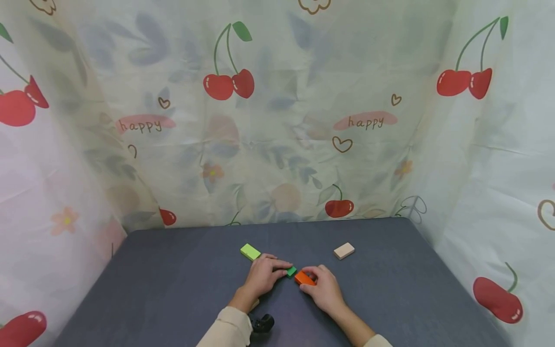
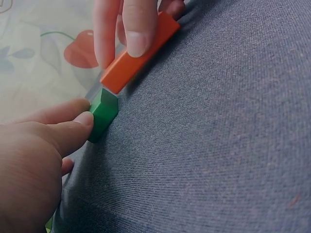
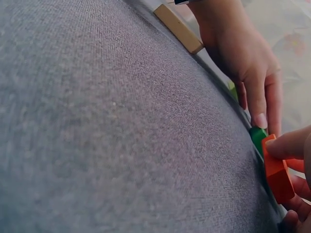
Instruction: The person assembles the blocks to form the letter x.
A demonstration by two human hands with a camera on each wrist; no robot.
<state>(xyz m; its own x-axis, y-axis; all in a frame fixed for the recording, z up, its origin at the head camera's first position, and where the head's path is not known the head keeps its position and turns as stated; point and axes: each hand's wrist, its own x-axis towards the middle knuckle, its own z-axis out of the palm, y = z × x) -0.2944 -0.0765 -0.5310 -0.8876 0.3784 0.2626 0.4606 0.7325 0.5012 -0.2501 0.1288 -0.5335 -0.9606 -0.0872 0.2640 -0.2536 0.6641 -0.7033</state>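
My left hand (image 1: 263, 275) pinches a small green block (image 1: 291, 272) between thumb and fingers, low on the dark cloth-covered table. From the right, my right hand (image 1: 325, 290) grips an orange rectangular block (image 1: 305, 278) with its thumb and fingers. The left wrist view has the near end of the orange block (image 2: 141, 58) close to one end of the green block (image 2: 103, 119). In the right wrist view the orange block (image 3: 277, 170) partly covers the green one (image 3: 257, 138).
Behind my left hand lies a yellow-green block (image 1: 250, 251). A pale wooden block (image 1: 344, 250) sits at the back right. Another wooden block (image 3: 178, 28) is beside my left wrist. A black curved object (image 1: 262, 323) stands by the left sleeve. Cherry-printed curtains (image 1: 277, 144) surround the table.
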